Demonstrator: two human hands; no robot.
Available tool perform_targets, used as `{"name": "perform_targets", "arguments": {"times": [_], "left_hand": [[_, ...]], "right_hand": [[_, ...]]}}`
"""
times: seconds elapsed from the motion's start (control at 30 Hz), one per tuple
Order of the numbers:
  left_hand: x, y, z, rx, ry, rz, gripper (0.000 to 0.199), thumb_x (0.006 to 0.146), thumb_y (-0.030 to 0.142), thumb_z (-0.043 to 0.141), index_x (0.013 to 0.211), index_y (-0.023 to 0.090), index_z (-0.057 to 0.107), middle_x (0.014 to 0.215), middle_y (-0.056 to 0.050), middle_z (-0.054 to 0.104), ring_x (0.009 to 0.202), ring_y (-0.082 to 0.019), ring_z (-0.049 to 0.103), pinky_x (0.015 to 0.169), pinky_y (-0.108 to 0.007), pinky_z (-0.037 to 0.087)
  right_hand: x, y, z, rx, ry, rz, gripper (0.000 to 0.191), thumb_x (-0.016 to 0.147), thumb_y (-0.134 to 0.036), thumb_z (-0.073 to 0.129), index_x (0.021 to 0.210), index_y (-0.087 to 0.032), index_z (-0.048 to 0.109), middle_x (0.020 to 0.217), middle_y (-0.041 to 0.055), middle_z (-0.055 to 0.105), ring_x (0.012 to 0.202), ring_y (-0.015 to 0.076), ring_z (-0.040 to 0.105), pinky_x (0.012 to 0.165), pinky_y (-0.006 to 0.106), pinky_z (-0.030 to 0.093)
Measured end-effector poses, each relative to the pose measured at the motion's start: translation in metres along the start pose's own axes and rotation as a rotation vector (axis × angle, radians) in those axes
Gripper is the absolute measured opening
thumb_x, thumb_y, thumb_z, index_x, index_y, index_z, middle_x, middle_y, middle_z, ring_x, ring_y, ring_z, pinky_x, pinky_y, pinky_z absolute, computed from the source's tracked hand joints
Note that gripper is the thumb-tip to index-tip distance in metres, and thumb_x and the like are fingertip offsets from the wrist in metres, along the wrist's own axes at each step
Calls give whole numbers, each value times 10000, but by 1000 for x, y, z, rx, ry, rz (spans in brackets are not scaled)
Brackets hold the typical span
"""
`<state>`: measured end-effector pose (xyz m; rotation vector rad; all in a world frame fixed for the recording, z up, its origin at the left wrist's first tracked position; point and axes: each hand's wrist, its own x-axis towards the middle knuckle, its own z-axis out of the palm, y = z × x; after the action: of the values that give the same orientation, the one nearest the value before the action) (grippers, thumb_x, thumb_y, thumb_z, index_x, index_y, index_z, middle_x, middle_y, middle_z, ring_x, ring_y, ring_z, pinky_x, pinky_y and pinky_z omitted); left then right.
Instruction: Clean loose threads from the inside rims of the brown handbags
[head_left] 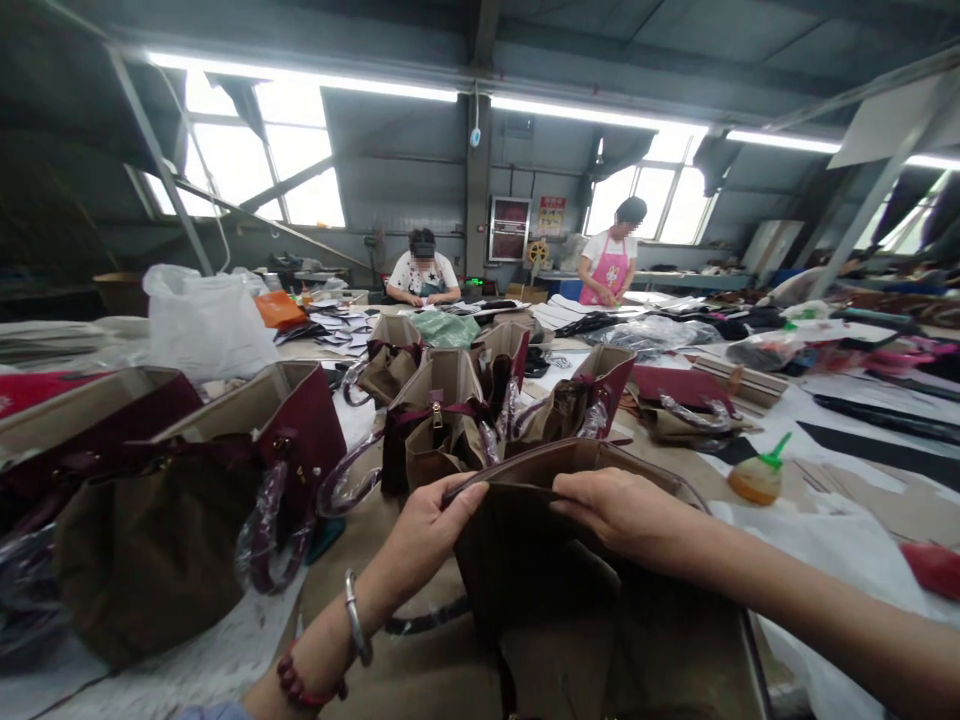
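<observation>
In front of me a handbag (555, 610) with a dark, shadowed inside and a maroon rim stands on the table. My left hand (439, 520) pinches its edge at the left, thumb on top. Farther right along the same edge, my right hand (619, 510) is closed on the brown lining, fingertips pressed together. A dark strap (431, 617) lies at the bag's left side. Just beyond my hands is an unfinished maroon bag (442, 385) with brown cloth and a zip hanging out.
Several similar bags (300, 410) with plastic-wrapped handles crowd the left and centre. A glue bottle (756, 480) with a green nozzle stands at the right. A white plastic bag (206, 320) sits at the back left. Two people (607, 265) work across the table.
</observation>
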<state>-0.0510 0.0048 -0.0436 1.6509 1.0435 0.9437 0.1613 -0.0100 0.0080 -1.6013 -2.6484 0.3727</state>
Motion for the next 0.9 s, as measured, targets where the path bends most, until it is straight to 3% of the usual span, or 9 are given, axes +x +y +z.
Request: {"name": "perform_targets", "arguments": {"times": [0.13,0.33,0.53,0.9], "left_hand": [[3,2,1,-18,-45,-18,372,777,391,472,1022,131,577,865,-29,629,797,-156,544,678,-211,425],[6,7,4,28,-10,7,340,768,348,490,1022,134,564,933,-36,618,866,-154,538,748,-209,426],[5,11,3,122,-51,-16,354,767,383,464,981,133,595,815,-32,630,766,-165,540,613,-213,433],[7,10,0,175,-90,-1,326,756,397,475,874,129,619,786,-23,618,740,-157,525,612,-203,399]], "right_hand": [[-6,13,1,130,-39,-65,276,872,-320,341,664,-173,446,582,-25,444,533,95,417,526,188,328],[-3,22,6,100,148,-113,281,871,-306,350,653,-166,458,675,-3,463,625,107,441,606,203,344],[-1,16,4,-15,230,57,310,861,-338,354,639,-175,496,594,-6,511,537,102,459,541,205,320],[2,4,-5,-206,253,193,296,853,-324,368,679,-191,567,657,28,618,628,158,574,543,233,318]]}}
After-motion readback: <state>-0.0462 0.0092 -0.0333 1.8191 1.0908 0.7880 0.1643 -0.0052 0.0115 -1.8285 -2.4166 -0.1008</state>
